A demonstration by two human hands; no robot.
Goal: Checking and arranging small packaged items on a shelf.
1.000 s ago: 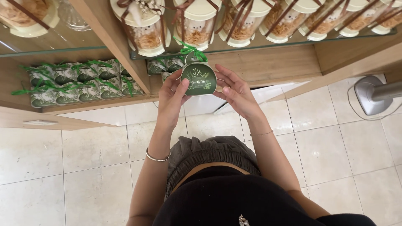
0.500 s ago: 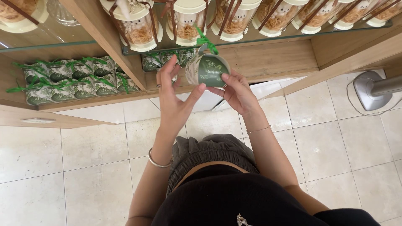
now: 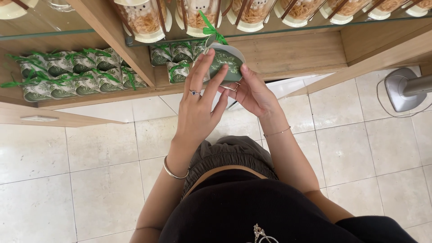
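Hands raised before shelf: left hand (image 3: 196, 112) and right hand (image 3: 253, 93) grip closed round green box (image 3: 226, 63).

Shop, wooden display shelves (image 3: 288, 51), rows of identical gift packets (image 3: 72, 74)

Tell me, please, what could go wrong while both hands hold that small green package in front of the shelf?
The green package is held only at its edges by the left hand and right hand over the tiled floor, so it might slip and drop. Its green ribbon sits close to the jars on the glass shelf and could snag there.
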